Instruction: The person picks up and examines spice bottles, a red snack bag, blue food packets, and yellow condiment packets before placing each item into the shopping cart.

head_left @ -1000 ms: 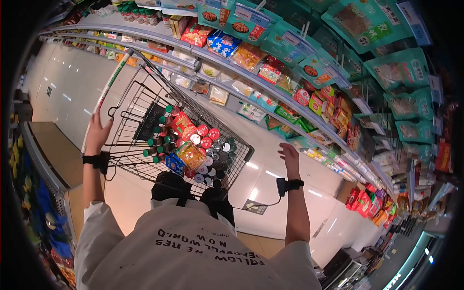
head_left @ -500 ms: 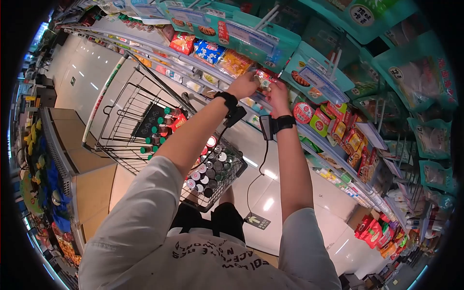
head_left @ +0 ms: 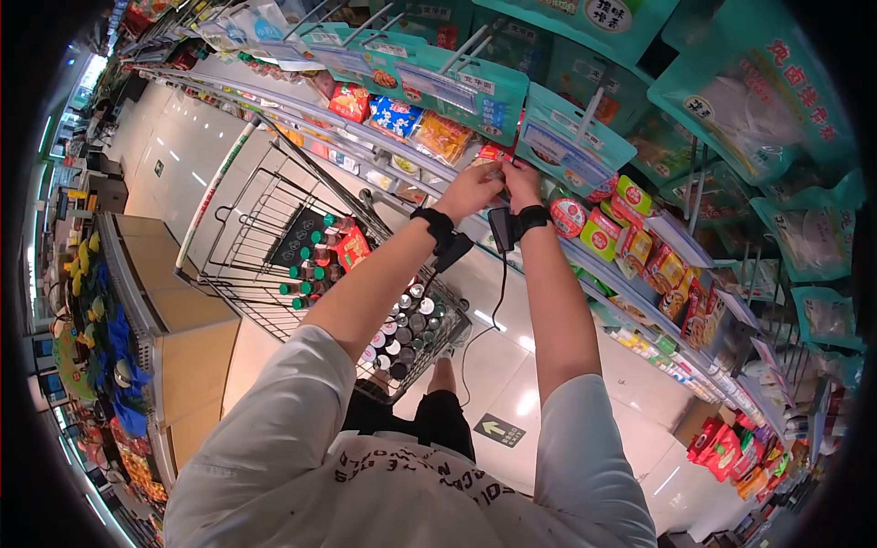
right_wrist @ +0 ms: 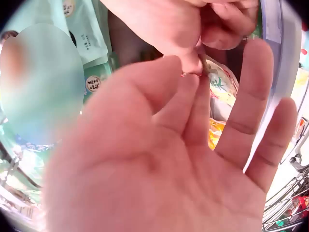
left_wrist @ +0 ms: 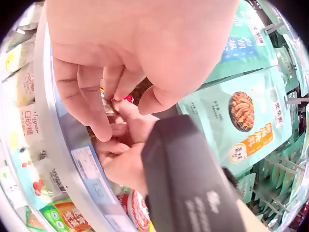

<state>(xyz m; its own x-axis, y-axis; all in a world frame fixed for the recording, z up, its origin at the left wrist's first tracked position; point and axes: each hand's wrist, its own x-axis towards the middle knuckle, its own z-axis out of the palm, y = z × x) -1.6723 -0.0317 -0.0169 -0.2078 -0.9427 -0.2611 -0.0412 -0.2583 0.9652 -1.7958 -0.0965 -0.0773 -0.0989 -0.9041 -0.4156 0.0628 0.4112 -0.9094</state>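
Both hands meet at the shelf edge, fingertips close together over a red-and-white packet [head_left: 491, 153]. My left hand [head_left: 473, 190] curls its fingers at the packet and pinches it with thumb and fingertips. Beside it, my right hand [head_left: 523, 185] pinches at the same place between thumb and index finger, the ring and little fingers standing out straighter in the right wrist view. There, part of the packet [right_wrist: 223, 92] shows white with green print and a red edge. The hands cover most of it. An orange packet [head_left: 440, 139] and a blue packet [head_left: 395, 116] lie to its left.
A shopping cart [head_left: 296, 239] with green-capped bottles [head_left: 311, 274] and several jars stands left of the arms. Teal hanging bags [head_left: 571, 151] overhang the hands on metal pegs. Round red-lidded tubs [head_left: 568, 217] and boxes sit right. A wooden-sided display [head_left: 196, 320] stands left.
One second ago the left hand was on the cart handle and the right hand hung in the air. Both moved to the shelf packet and stay there; the head view shifted slightly.
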